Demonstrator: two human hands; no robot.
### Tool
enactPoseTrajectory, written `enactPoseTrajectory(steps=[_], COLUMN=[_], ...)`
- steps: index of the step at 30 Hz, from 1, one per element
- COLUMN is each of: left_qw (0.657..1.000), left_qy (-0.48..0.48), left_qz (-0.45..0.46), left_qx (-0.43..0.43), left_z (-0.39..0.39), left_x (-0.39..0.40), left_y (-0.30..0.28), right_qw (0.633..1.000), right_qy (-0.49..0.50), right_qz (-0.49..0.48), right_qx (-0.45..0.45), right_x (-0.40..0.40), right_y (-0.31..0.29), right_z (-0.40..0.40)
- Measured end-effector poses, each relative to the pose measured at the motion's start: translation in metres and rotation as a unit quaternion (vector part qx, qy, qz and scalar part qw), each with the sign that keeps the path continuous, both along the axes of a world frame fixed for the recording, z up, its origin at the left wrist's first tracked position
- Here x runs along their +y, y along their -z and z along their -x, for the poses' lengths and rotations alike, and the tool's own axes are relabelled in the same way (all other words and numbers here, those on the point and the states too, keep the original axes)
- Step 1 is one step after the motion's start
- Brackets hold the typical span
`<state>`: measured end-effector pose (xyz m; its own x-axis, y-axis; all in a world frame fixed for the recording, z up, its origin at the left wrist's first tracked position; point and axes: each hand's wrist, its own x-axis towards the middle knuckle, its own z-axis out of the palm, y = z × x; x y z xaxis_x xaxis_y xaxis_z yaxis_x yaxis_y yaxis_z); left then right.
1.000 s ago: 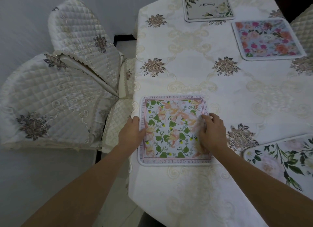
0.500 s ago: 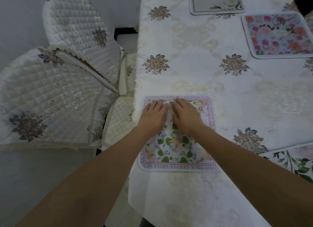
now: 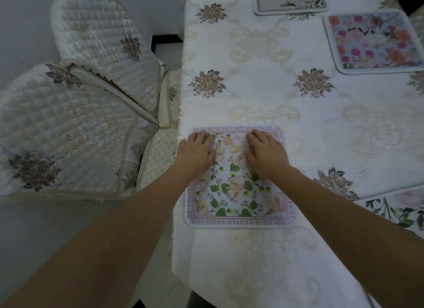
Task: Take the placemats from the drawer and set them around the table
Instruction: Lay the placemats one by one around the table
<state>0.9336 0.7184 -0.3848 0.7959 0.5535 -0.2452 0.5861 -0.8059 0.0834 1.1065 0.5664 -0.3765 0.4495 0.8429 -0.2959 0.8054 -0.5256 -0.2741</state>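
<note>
Across the table (image 3: 263,85), spread with a white tablecloth (image 3: 252,261) woven in cream scrolls and dotted with dusky embroidered flower bunches. Lying flat near the left edge, a leaf-and-blossom placemat (image 3: 236,197) with a pink lettered border. Farther off, close together at the far right: a pale lettered placemat (image 3: 290,0) cut by the top edge and a bright pink-and-orange floral placemat (image 3: 374,41). At the near right edge, partly out of view, a dark-leafed placemat (image 3: 399,210). Left of the table, two quilted cream chair covers (image 3: 68,124) leaning against each other on chairs pushed up close, over a plain grey floor (image 3: 34,238).

Left hand (image 3: 195,150) flat, palm down, fingers straight and together, pressing the placemat's upper left part; gripping nothing. Right hand (image 3: 266,150) likewise flat and loose on the upper right part, holding nothing.

Half a second back, both hands touching side by side at the mat's top middle; now set apart, one toward each top corner. One second back, hands lower down at the mat's side edges. Placemat itself in the same spot on the cloth.
</note>
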Motion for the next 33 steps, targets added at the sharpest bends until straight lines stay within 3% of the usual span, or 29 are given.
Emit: enactPoseTrajectory(steps=[9, 21, 33], left_qw=[0.999, 0.997, 0.99], left_qy=[-0.019, -0.041, -0.085], left_qz=[0.026, 0.059, 0.088], left_qx=[0.023, -0.038, -0.076], left_z=[0.02, 0.085, 0.144], left_x=[-0.002, -0.083, -0.157], left_y=[-0.009, -0.002, 0.001], right_qw=[0.998, 0.999, 0.994], right_qy=[0.019, 0.021, 0.097], right_qz=[0.035, 0.032, -0.044], right_qx=[-0.044, -0.022, 0.032], right_x=[-0.041, -0.109, -0.186], right_y=[-0.004, -0.002, 0.002], right_z=[-0.019, 0.038, 0.11])
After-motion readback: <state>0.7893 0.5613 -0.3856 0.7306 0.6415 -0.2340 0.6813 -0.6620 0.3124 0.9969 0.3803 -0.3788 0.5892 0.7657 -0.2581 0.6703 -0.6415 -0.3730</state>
